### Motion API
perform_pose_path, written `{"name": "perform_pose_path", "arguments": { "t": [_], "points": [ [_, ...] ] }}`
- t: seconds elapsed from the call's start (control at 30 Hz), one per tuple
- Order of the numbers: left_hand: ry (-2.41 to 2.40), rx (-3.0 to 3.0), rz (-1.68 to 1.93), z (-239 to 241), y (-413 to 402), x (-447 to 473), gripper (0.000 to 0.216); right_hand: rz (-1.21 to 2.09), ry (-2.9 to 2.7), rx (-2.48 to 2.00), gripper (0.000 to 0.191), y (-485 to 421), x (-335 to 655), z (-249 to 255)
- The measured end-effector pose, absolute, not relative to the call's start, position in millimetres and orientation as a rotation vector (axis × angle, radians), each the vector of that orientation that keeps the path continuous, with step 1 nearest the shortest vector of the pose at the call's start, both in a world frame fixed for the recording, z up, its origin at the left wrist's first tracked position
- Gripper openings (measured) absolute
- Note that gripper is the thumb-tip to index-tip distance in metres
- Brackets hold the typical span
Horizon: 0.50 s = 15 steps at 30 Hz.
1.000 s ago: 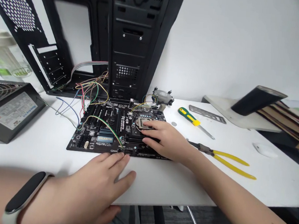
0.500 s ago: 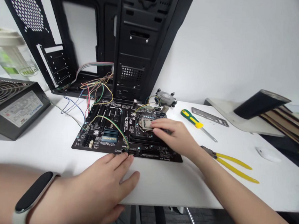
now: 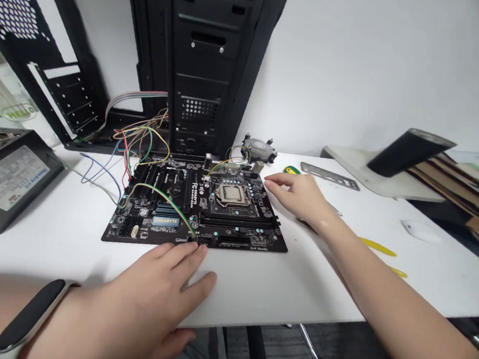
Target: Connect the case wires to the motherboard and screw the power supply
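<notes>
Black PC case (image 3: 200, 58) stands open at the back of the white tabletop (image 3: 69, 254), Gigabyte motherboard (image 3: 195, 209) lying flat right in front of it. The left hand (image 3: 158, 290) is open, palm down, fingertips touching the board's near edge. The right hand (image 3: 300, 199) is loosely open and empty, just off the board's right edge, near the CPU socket (image 3: 232, 193).

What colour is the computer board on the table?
The motherboard is black, with a small blue GIGABYTE label; the head view shows it.
</notes>
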State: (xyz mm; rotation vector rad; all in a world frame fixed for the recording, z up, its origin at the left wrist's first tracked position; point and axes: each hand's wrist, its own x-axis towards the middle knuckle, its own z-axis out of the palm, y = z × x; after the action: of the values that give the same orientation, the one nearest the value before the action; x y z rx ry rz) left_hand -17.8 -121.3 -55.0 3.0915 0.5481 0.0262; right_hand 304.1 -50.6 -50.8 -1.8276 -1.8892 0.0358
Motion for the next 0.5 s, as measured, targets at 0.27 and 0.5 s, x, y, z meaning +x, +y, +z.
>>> {"name": "perform_pose_path", "arguments": {
  "t": [0.27, 0.5],
  "points": [
    [0.545, 3.081, 0.038, -54.4, -120.7, -18.0, 0.056, 0.024, -1.923, -1.765, 0.032, -55.2, 297.7, -52.8],
    [0.539, 3.055, 0.057, -56.0, -119.8, -20.2, 0.055, 0.002, -1.978, -1.741, 0.034, -55.9, 296.1, -53.8]
  ]
}}
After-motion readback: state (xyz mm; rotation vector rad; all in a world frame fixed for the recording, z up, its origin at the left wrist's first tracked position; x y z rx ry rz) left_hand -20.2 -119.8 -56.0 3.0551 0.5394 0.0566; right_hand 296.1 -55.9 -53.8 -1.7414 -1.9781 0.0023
